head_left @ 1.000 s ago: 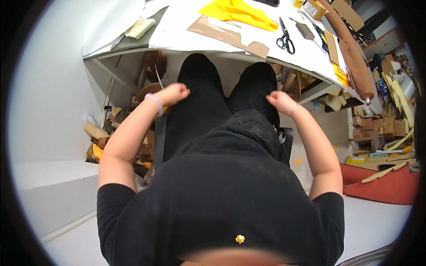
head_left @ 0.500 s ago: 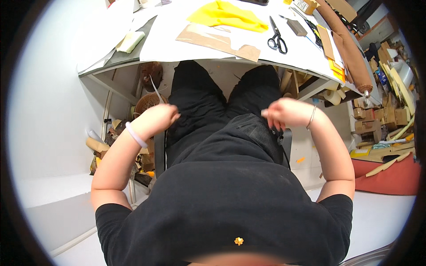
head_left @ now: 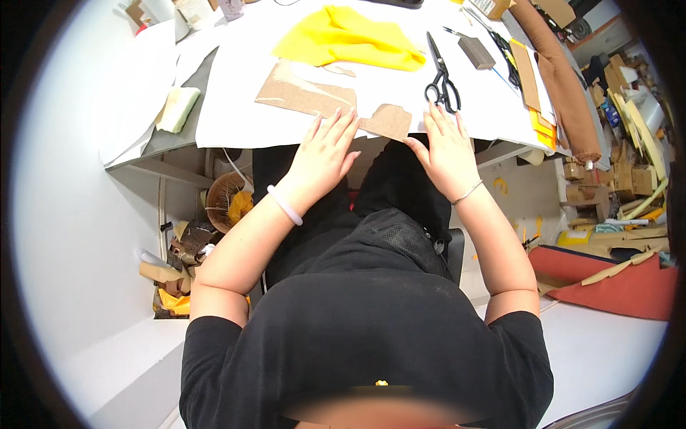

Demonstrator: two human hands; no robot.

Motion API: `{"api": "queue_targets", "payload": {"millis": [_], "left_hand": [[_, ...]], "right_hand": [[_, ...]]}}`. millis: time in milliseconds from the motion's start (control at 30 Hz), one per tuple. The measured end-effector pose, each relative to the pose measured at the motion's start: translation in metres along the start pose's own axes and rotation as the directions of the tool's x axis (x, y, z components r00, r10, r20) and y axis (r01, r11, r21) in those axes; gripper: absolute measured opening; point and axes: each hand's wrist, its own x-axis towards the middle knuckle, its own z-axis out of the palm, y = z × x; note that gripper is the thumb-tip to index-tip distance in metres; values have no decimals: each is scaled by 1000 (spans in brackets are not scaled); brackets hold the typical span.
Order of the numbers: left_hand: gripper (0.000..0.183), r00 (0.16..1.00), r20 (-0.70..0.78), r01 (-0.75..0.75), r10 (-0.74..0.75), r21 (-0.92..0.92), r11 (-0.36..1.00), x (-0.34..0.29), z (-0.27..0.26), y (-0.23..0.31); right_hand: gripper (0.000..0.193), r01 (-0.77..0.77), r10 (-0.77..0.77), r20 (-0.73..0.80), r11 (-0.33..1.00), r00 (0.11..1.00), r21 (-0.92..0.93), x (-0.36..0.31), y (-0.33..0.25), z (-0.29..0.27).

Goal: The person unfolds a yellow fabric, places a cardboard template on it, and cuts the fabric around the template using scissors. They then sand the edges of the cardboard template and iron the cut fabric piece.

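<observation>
Both my hands are at the table's front edge with nothing in them. My left hand (head_left: 325, 146) is open, its fingertips touching the near edge of a cut brown sheet (head_left: 304, 93) with torn, paler patches. My right hand (head_left: 446, 143) lies open to the right, fingertips just below the handles of large black scissors (head_left: 443, 79). Between the hands lies a smaller brown part with a curved top (head_left: 389, 120); I cannot tell if it joins the larger sheet. Beyond them a crumpled yellow cloth (head_left: 346, 39) is spread on white paper (head_left: 229, 107).
A dark grey block (head_left: 475, 52) lies right of the scissors. A brown roll (head_left: 561, 86) runs along the table's right side. A pale green-white pad (head_left: 177, 109) sits at the left edge. Below stands a basket (head_left: 225, 200); boxes and scraps (head_left: 632, 171) crowd the right.
Both hands have risen from above my lap to the table's front edge, and their curled fingers have straightened. The view has shifted, bringing the table nearer.
</observation>
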Motion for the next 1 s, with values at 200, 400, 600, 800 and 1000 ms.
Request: {"api": "queue_targets", "payload": {"millis": [200, 400, 600, 800, 1000], "left_hand": [[61, 997, 53, 58, -56, -33, 998, 0, -21, -3], [49, 993, 80, 83, -82, -13, 996, 5, -44, -29], [44, 979, 28, 200, -200, 19, 980, -4, -63, -54], [45, 928, -11, 371, -373, 120, 921, -25, -78, -96], [60, 855, 76, 500, -513, 143, 854, -37, -71, -105]], "right_hand": [[62, 180, -209, 91, 951, 974, 252, 31, -28, 10], [52, 25, -14, -35, 946, 999, 322, 112, 11, 23], [34, 134, -139, 15, 972, 990, 192, 198, 14, 78], [25, -260, 587, -69, 456, 807, 851, 248, 66, 41], [34, -77, 820, -101, 175, 563, 982, 256, 161, -46]]}}
